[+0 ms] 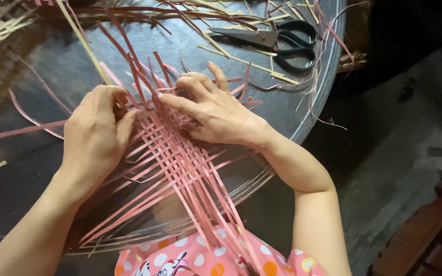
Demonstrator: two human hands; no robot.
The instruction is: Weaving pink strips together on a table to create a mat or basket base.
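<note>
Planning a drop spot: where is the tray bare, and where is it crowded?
Bare: the round dark tray to the left of the left hand, crossed by only a few loose strips. Crowded: the pink woven mat under the right hand, and the scissors among the cut strips at the top.

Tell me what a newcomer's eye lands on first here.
The pink woven strips at centre, fanning toward the viewer over a dark round tray. The left hand and right hand press on the weave's far edge. Black scissors lie beyond, among loose pale strips.
</note>
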